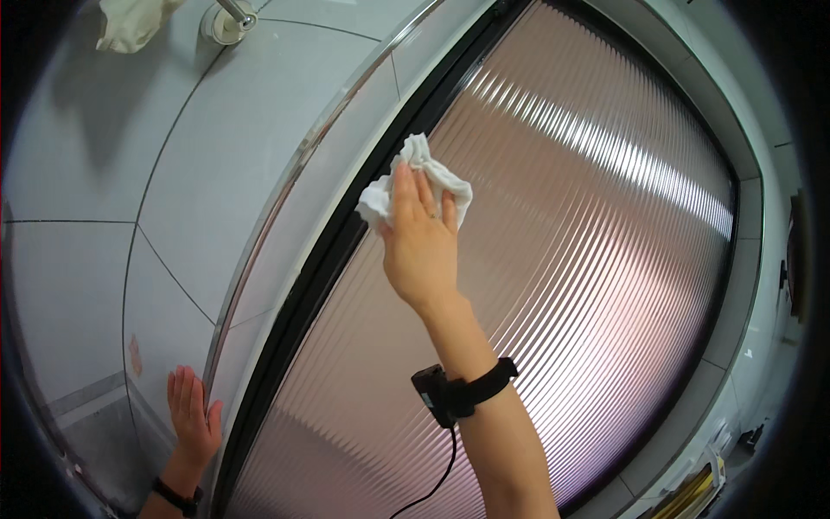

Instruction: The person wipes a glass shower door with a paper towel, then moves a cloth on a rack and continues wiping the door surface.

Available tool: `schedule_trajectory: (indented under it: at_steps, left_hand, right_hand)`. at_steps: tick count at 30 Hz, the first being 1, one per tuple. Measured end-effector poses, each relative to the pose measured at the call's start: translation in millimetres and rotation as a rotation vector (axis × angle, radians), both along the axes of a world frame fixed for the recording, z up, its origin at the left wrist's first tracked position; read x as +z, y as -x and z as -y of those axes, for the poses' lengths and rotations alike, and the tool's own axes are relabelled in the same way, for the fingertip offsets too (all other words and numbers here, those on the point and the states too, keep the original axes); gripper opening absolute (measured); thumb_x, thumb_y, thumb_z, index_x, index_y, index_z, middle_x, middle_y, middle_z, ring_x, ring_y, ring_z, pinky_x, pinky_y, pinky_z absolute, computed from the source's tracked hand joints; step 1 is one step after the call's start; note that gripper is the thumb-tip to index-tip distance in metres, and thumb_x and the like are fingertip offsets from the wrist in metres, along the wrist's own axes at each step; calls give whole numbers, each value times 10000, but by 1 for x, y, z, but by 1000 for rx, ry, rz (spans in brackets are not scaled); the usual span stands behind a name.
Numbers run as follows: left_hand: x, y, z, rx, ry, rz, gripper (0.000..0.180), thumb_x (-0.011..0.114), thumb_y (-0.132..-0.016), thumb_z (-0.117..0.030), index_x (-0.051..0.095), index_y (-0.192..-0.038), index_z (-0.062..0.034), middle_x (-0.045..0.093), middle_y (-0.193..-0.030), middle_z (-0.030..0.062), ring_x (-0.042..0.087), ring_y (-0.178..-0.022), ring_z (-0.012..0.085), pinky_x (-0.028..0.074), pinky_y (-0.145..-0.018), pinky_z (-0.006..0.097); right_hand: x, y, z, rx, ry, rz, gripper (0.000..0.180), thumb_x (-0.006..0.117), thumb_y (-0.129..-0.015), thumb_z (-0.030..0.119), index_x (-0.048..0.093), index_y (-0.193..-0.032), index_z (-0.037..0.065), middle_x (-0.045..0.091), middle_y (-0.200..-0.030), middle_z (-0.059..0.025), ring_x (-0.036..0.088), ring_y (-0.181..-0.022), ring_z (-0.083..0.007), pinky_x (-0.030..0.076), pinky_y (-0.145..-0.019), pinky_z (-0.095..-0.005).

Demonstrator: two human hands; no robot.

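Observation:
My right hand [422, 246] presses a crumpled white cloth [375, 202] flat with its fingers. The cloth lies over the left edge of a ribbed, pinkish glass panel [571, 259] and partly across the black frame [311, 290] beside it. At the lower left, my left hand [194, 417] rests with its fingers stretched out against the pale tiled wall, its thumb side by the metal corner trim [275, 214]. Nothing shows in that hand; its palm is hidden.
A metal fitting with a round base [228, 22] sticks out at the top left, near a pale hanging cloth [134, 22]. A black device [441, 394] is strapped to my right forearm, its cable trailing down. Yellowish items [696, 493] stand at the lower right.

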State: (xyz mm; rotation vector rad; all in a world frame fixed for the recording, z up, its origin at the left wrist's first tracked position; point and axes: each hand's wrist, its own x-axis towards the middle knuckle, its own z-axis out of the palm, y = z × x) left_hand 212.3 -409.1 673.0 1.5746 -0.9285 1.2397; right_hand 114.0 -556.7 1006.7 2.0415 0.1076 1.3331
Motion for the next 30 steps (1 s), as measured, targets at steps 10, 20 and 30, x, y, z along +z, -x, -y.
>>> schedule_trajectory:
  at_steps: [10,20,30]
  left_hand:
    - [5,0,4,4,0,1,501,468,-789,-109,261,-1226,20,278,-1264,209,255,-1179,362,192,-947,505]
    - [7,6,-8,42,-17,6,484,438,-803,-160,269,-1205,52,280,-1243,255,277,-1153,397,214,-930,514]
    - [9,0,-5,90,16,70,486,474,-811,-192,305,-1179,79,334,-1193,266,332,-1105,409,267,-908,498]
  right_hand:
    - [-87,11,-7,-71,-150,-74,514,397,-747,35,267,-1242,-6,365,-1232,-148,311,-1173,-241,204,-959,-414]
    - [-243,39,-21,-73,-296,-333,528,399,-749,90,268,-1258,39,361,-1253,-74,381,-1114,-176,275,-900,-343]
    - [-300,57,-9,-47,-553,-460,453,443,-745,101,401,-1191,167,535,-1046,8,533,-772,-144,448,-656,-269]
